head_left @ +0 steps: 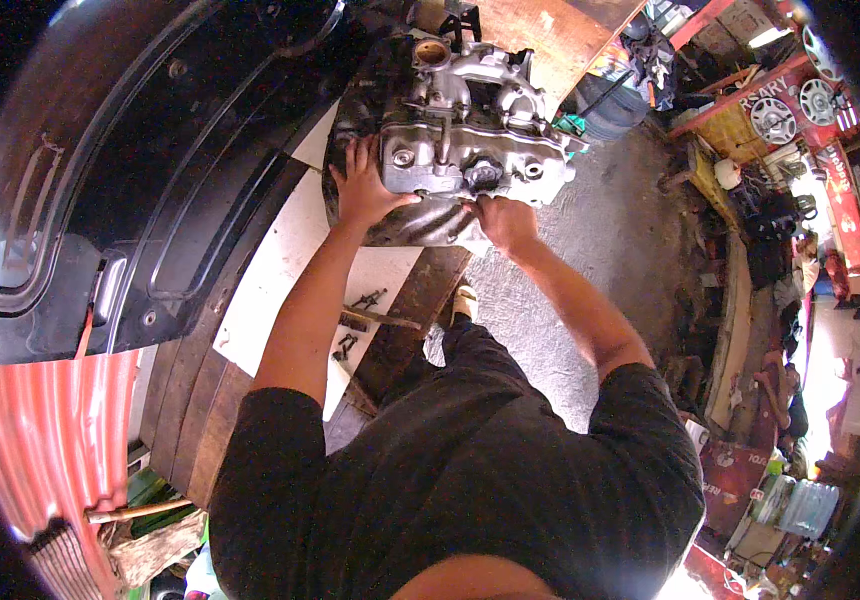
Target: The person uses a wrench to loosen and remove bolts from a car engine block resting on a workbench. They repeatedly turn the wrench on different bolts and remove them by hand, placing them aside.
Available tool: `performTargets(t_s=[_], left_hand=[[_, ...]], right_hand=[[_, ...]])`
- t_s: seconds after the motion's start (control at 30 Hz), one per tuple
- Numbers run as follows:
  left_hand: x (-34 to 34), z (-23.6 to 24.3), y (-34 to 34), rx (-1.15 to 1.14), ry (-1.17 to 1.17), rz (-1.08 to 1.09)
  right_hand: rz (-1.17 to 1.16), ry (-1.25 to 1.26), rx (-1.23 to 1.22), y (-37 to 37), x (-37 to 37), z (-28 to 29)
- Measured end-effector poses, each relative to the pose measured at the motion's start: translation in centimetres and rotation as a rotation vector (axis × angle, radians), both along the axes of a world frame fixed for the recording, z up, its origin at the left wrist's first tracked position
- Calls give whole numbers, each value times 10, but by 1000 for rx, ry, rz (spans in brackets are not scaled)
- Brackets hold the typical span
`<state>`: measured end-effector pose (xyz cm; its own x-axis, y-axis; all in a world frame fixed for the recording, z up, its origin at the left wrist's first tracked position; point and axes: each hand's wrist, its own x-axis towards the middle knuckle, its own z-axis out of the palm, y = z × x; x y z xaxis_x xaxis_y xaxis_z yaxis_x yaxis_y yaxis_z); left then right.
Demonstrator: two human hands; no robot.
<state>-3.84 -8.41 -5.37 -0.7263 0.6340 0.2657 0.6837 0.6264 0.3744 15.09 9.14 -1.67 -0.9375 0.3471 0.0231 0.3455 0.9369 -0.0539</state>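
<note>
A grey metal engine (460,175) with a ribbed cover and a round dark cap lies on a white board (275,290) in front of me. My left hand (362,190) rests on the left end of its cover, fingers spread and thumb stretched along the near edge. At the engine's near side, right of the left thumb, my right hand (506,222) has its fingers curled in against the cover's edge. Whatever those fingers grip is hidden. Nearer to me on the board are several small dark metal parts (368,299) and a tool with a wooden handle (388,319).
A large black vehicle panel (200,170) stands close on the left, above wooden planks (185,400). Red corrugated sheeting (50,430) lies below it. Concrete floor (620,230) extends to the right, toward cluttered shelves with wheel covers (772,120). A blue drum (615,110) stands behind.
</note>
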Motion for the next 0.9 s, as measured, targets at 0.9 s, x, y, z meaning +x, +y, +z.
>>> performTargets(t_s=[0.9], left_hand=[[-11,-4,-4,23,-111,-89]], right_hand=[[-562,339,-1673,-89,-5,-136]])
